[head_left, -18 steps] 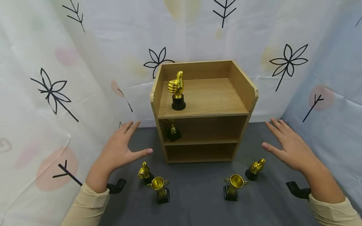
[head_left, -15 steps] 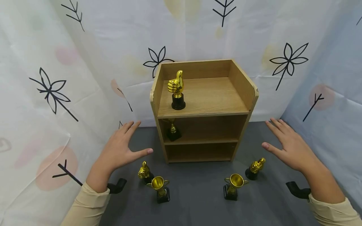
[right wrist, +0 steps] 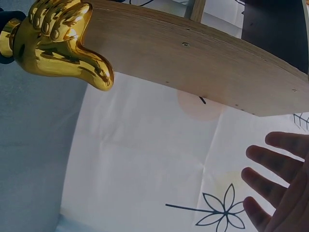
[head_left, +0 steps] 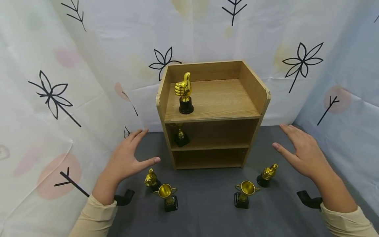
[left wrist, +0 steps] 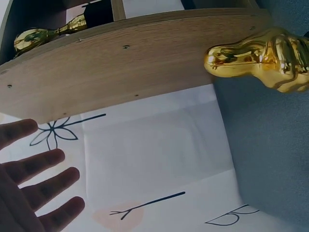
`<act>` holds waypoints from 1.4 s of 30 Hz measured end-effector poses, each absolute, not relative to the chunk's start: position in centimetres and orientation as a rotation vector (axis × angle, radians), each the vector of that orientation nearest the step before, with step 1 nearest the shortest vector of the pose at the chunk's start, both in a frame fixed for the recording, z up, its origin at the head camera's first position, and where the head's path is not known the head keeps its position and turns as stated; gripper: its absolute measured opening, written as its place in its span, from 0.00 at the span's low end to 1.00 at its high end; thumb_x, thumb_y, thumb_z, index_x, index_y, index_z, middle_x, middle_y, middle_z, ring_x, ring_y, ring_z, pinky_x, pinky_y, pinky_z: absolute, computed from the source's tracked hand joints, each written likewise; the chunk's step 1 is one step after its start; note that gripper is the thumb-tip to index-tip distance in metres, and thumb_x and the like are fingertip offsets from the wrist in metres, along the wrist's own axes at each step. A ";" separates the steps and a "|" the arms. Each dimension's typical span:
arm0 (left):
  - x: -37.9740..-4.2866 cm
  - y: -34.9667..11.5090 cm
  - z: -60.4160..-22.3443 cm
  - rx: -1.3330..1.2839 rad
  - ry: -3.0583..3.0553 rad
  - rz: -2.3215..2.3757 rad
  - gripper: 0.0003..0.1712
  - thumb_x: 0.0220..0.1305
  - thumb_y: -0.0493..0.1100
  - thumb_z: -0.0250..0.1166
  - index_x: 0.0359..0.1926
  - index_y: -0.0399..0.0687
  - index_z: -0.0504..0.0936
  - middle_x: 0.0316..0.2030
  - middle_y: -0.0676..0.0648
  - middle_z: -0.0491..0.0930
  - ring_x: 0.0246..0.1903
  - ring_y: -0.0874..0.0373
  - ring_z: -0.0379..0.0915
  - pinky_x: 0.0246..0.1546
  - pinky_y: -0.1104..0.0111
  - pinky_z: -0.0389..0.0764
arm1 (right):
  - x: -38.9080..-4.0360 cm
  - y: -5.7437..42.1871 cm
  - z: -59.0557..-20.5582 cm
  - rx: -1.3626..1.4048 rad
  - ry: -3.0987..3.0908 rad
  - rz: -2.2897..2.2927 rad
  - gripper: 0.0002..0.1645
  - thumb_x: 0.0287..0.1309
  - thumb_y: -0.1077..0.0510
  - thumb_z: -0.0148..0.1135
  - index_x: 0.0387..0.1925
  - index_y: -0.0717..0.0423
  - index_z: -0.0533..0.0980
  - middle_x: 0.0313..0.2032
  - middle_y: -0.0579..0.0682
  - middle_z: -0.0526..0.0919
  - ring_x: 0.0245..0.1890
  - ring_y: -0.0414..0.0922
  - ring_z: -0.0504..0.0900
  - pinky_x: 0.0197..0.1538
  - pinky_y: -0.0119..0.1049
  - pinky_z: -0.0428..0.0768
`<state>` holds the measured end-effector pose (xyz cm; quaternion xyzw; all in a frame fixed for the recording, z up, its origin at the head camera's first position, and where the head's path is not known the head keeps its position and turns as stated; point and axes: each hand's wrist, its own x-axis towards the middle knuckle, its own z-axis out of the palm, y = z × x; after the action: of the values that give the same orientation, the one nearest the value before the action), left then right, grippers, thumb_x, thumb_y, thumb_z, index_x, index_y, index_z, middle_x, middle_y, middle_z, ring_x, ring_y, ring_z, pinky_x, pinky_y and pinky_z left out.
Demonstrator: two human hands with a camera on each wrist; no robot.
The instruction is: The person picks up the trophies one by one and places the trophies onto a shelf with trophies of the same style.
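My left hand [head_left: 125, 158] hovers with spread, straight fingers left of the wooden shelf unit [head_left: 211, 148], holding nothing. Just below its thumb stands a golden thumbs-up trophy [head_left: 151, 179] on a black base, and in front of that a gold cup trophy [head_left: 166, 194]. My right hand [head_left: 305, 153] is held out on the other side, fingers extended and nothing in them. Nearest to it are another thumbs-up trophy [head_left: 267, 174] and a second cup trophy [head_left: 244, 192]. On the shelf's top board stands a thumbs-up trophy [head_left: 184, 92]; a cup trophy [head_left: 181, 136] sits in the shaded middle compartment.
A dark grey cloth surface [head_left: 204, 204] lies under everything. White patterned fabric [head_left: 118, 42] hangs behind and at the left, with bluish fabric [head_left: 346, 75] at the right. The shelf's bottom compartment [head_left: 210, 159] shows bare wood.
My right hand has shifted slightly left, its fingers drawing closer together. My left hand stays nearly in place. The head view has tilted a little; the trophies and shelf stay put.
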<state>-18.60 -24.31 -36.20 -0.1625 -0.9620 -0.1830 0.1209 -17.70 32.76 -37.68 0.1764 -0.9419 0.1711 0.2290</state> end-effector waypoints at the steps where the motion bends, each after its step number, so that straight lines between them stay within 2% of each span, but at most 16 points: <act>1: -18.6 -24.3 -36.3 -0.476 -2.800 -0.545 0.63 0.56 0.75 0.73 0.85 0.59 0.58 0.80 0.39 0.61 0.75 0.33 0.63 0.66 0.30 0.70 | -17.7 32.7 -37.7 0.480 -2.581 0.478 0.43 0.72 0.45 0.66 0.79 0.58 0.65 0.72 0.68 0.73 0.72 0.71 0.69 0.68 0.75 0.65; 8: -18.5 -24.0 -36.8 -0.494 -2.758 -0.611 0.58 0.59 0.71 0.73 0.84 0.60 0.60 0.78 0.40 0.66 0.74 0.35 0.66 0.66 0.31 0.71 | -18.0 32.3 -37.9 0.430 -2.546 0.695 0.37 0.74 0.50 0.65 0.78 0.56 0.68 0.71 0.70 0.73 0.70 0.73 0.69 0.68 0.76 0.63; 15: -17.8 -23.0 -37.1 -0.483 -2.786 -0.702 0.58 0.60 0.70 0.73 0.85 0.65 0.57 0.80 0.43 0.63 0.74 0.37 0.66 0.64 0.32 0.74 | -18.5 31.1 -38.0 0.377 -2.624 0.863 0.39 0.76 0.49 0.63 0.80 0.55 0.64 0.75 0.70 0.69 0.73 0.74 0.65 0.66 0.79 0.62; 18: -17.2 -22.6 -37.1 -0.481 -2.783 -0.734 0.57 0.61 0.70 0.73 0.85 0.67 0.56 0.80 0.44 0.62 0.75 0.38 0.66 0.64 0.33 0.75 | -18.6 30.8 -38.1 0.375 -2.624 0.893 0.39 0.76 0.50 0.63 0.81 0.55 0.63 0.74 0.69 0.69 0.72 0.73 0.66 0.64 0.77 0.64; 19: -17.0 -22.5 -37.1 -0.484 -2.780 -0.741 0.58 0.61 0.69 0.73 0.85 0.67 0.56 0.80 0.45 0.62 0.75 0.38 0.66 0.63 0.33 0.75 | -18.6 30.7 -38.2 0.379 -2.617 0.900 0.39 0.76 0.50 0.64 0.80 0.55 0.64 0.74 0.69 0.70 0.72 0.72 0.67 0.63 0.75 0.66; 20: -16.8 -22.3 -37.1 -0.490 -2.774 -0.750 0.58 0.61 0.69 0.74 0.85 0.67 0.55 0.81 0.45 0.61 0.75 0.39 0.66 0.63 0.33 0.76 | -18.7 30.6 -38.3 0.384 -2.605 0.906 0.39 0.75 0.51 0.65 0.80 0.55 0.64 0.74 0.68 0.71 0.71 0.70 0.69 0.67 0.67 0.70; 22: -16.4 -22.0 -37.2 -0.508 -2.761 -0.775 0.58 0.60 0.68 0.75 0.85 0.69 0.55 0.81 0.47 0.61 0.75 0.40 0.66 0.63 0.34 0.77 | -18.8 30.3 -38.4 0.406 -2.574 0.924 0.38 0.74 0.53 0.66 0.79 0.55 0.66 0.72 0.66 0.73 0.68 0.67 0.73 0.71 0.46 0.74; 23: -16.2 -21.8 -37.2 -0.521 -2.749 -0.788 0.58 0.60 0.68 0.75 0.84 0.70 0.55 0.80 0.47 0.62 0.75 0.41 0.66 0.63 0.35 0.77 | -18.9 30.2 -38.4 0.414 -2.562 0.936 0.38 0.74 0.54 0.67 0.79 0.55 0.66 0.72 0.65 0.74 0.67 0.64 0.74 0.70 0.33 0.74; 25: -15.8 -21.5 -37.4 -0.546 -2.728 -0.817 0.58 0.59 0.66 0.77 0.84 0.71 0.56 0.80 0.48 0.63 0.75 0.42 0.67 0.63 0.35 0.77 | -19.1 29.8 -38.4 0.429 -2.543 0.962 0.38 0.73 0.55 0.68 0.79 0.54 0.67 0.72 0.64 0.75 0.66 0.58 0.76 0.62 0.13 0.67; 26: -15.7 -21.3 -37.5 -0.560 -2.719 -0.831 0.58 0.59 0.66 0.77 0.84 0.71 0.56 0.80 0.49 0.63 0.75 0.42 0.67 0.63 0.35 0.77 | -19.2 29.7 -38.4 0.432 -2.538 0.973 0.38 0.73 0.55 0.68 0.79 0.53 0.67 0.72 0.63 0.76 0.66 0.56 0.76 0.58 0.07 0.61; 31: -15.3 -20.4 -38.0 -0.568 -2.718 -0.879 0.58 0.59 0.66 0.77 0.84 0.70 0.56 0.79 0.48 0.64 0.75 0.43 0.67 0.63 0.36 0.78 | -19.5 29.0 -38.3 0.456 -2.536 0.995 0.39 0.72 0.55 0.69 0.79 0.51 0.66 0.72 0.62 0.76 0.66 0.50 0.77 0.57 0.06 0.61; 34: -15.4 -19.9 -38.2 -0.531 -2.739 -0.894 0.56 0.60 0.69 0.75 0.84 0.72 0.57 0.80 0.50 0.64 0.76 0.44 0.66 0.66 0.37 0.76 | -19.5 28.8 -38.3 0.474 -2.531 1.009 0.40 0.72 0.56 0.69 0.80 0.50 0.66 0.71 0.62 0.77 0.65 0.36 0.76 0.57 0.06 0.62; 37: -15.5 -19.4 -38.2 -0.498 -2.753 -0.913 0.55 0.61 0.71 0.74 0.83 0.70 0.58 0.79 0.51 0.65 0.77 0.46 0.64 0.68 0.38 0.74 | -19.4 28.7 -38.3 0.492 -2.518 1.032 0.40 0.71 0.57 0.70 0.80 0.50 0.66 0.70 0.62 0.77 0.62 0.19 0.70 0.57 0.06 0.63; 38: -15.6 -19.3 -38.3 -0.496 -2.756 -0.912 0.55 0.61 0.72 0.73 0.83 0.69 0.59 0.79 0.51 0.65 0.77 0.47 0.64 0.69 0.38 0.74 | -19.4 28.7 -38.3 0.498 -2.514 1.038 0.40 0.71 0.57 0.70 0.80 0.50 0.66 0.70 0.63 0.78 0.61 0.16 0.69 0.57 0.07 0.64; 42: -15.5 -18.7 -38.6 -0.512 -2.756 -0.914 0.55 0.61 0.73 0.73 0.83 0.64 0.61 0.79 0.50 0.66 0.77 0.46 0.65 0.69 0.39 0.74 | -19.4 28.6 -38.4 0.517 -2.499 1.049 0.40 0.71 0.58 0.70 0.79 0.51 0.66 0.69 0.63 0.78 0.61 0.13 0.66 0.57 0.07 0.65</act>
<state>-15.45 -18.69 -38.55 -0.1727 -0.9304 -0.3085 0.0964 -19.41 28.59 -38.37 0.1838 -0.8892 0.3734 0.1900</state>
